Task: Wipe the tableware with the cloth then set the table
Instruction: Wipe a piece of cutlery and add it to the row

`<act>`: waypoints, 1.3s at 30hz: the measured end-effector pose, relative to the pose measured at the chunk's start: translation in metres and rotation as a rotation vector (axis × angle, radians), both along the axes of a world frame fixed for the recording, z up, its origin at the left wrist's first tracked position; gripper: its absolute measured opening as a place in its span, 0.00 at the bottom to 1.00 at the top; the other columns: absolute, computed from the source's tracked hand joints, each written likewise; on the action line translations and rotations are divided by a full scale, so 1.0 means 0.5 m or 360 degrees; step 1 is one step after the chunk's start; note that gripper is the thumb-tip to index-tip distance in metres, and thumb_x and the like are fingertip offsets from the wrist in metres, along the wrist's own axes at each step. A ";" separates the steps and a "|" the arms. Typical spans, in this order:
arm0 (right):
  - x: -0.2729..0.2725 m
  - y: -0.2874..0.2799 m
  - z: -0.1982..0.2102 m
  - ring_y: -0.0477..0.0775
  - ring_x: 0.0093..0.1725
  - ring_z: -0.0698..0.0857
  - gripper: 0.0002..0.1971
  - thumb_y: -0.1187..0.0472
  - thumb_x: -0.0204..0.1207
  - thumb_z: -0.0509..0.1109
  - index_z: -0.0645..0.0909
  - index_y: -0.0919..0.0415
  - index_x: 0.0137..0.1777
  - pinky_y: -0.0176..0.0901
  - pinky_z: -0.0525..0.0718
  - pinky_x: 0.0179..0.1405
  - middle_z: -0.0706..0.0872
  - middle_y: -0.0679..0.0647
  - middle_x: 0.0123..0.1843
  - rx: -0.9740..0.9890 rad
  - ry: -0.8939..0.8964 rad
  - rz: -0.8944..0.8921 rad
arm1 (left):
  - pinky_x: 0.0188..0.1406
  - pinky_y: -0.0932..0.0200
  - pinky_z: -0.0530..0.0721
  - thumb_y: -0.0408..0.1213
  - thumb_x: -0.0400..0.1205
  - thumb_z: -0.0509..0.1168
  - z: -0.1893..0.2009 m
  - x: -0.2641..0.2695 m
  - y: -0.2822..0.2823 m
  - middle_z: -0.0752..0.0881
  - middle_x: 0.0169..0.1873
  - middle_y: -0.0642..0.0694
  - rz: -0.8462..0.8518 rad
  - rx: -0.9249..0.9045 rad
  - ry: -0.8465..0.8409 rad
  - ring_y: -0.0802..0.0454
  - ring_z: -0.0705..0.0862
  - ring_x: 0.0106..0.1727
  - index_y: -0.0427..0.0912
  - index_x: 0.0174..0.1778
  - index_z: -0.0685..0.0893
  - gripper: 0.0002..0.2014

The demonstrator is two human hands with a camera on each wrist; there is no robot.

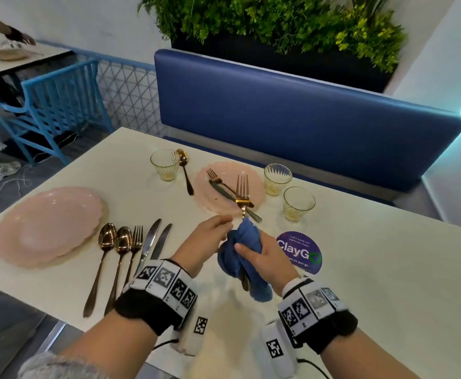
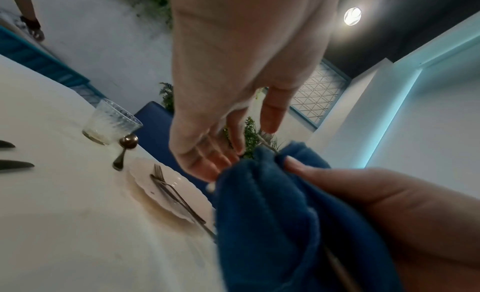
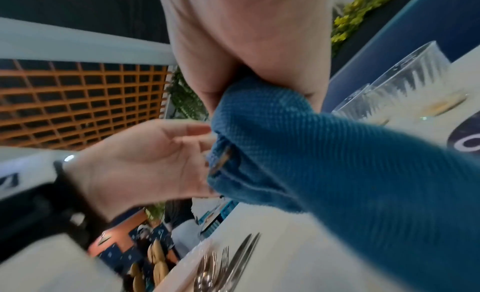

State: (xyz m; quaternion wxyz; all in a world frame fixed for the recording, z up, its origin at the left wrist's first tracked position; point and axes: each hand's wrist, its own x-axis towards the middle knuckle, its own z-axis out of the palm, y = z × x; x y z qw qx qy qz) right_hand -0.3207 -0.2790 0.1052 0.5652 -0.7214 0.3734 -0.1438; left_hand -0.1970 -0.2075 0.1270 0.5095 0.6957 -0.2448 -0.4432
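Note:
A gold fork stands tines-up over the white table. My right hand grips the blue cloth bunched round the fork's handle; the handle's end pokes out below the cloth. My left hand is beside it with loosely extended fingers touching the cloth's top edge near the fork's neck. In the right wrist view the cloth fills the middle and a bit of gold handle shows in a fold. A pink plate stack lies at left, with spoons, a fork and knives lined up beside it.
Behind my hands a soiled pink plate carries a fork and knife. A gold spoon and three glasses stand nearby. A round purple sticker is at right. A blue bench backs the table; a blue chair stands left.

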 end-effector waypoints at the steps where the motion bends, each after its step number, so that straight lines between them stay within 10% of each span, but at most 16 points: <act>1: 0.008 0.007 -0.009 0.53 0.51 0.84 0.14 0.59 0.76 0.71 0.78 0.60 0.60 0.38 0.79 0.50 0.85 0.54 0.50 -0.0033 0.0051 0.0072 | 0.51 0.58 0.79 0.36 0.86 0.56 -0.001 -0.008 -0.004 0.84 0.51 0.41 0.0001 -0.0042 0.0036 0.50 0.81 0.51 0.41 0.55 0.82 0.10; 15: 0.032 0.035 -0.054 0.56 0.55 0.86 0.07 0.57 0.75 0.71 0.81 0.56 0.51 0.46 0.81 0.61 0.88 0.59 0.53 0.0194 0.0386 0.0630 | 0.22 0.70 0.74 0.31 0.88 0.51 -0.132 0.146 0.055 0.76 0.31 0.46 0.0992 0.0017 0.0632 0.60 0.78 0.24 0.39 0.36 0.76 0.16; 21: 0.060 -0.007 -0.032 0.57 0.57 0.86 0.04 0.56 0.76 0.71 0.79 0.51 0.49 0.56 0.82 0.64 0.88 0.59 0.55 0.0260 0.0232 0.0154 | 0.51 0.57 0.81 0.35 0.81 0.66 -0.181 0.218 0.119 0.88 0.43 0.36 0.0390 0.0725 -0.0673 0.40 0.86 0.48 0.31 0.46 0.88 0.10; 31: 0.072 -0.014 -0.038 0.57 0.55 0.87 0.15 0.54 0.75 0.71 0.80 0.59 0.59 0.59 0.82 0.63 0.89 0.59 0.54 0.0283 0.0289 0.0022 | 0.53 0.53 0.79 0.28 0.80 0.64 -0.178 0.237 0.096 0.82 0.51 0.37 0.0196 0.0789 -0.1248 0.41 0.81 0.53 0.31 0.51 0.80 0.06; 36: 0.103 -0.064 -0.043 0.57 0.55 0.87 0.16 0.55 0.75 0.71 0.80 0.59 0.60 0.58 0.83 0.63 0.89 0.59 0.54 0.0348 0.0312 -0.0281 | 0.57 0.56 0.77 0.31 0.80 0.64 -0.160 0.342 -0.107 0.88 0.51 0.35 0.0125 0.0493 -0.0967 0.38 0.84 0.55 0.33 0.52 0.87 0.09; 39: 0.077 -0.073 -0.042 0.57 0.54 0.87 0.15 0.55 0.75 0.72 0.80 0.59 0.59 0.57 0.83 0.62 0.89 0.58 0.53 0.0353 0.0315 -0.0346 | 0.44 0.55 0.82 0.35 0.80 0.65 -0.155 0.367 -0.173 0.85 0.33 0.38 0.0280 0.0495 -0.0515 0.40 0.84 0.37 0.31 0.53 0.87 0.13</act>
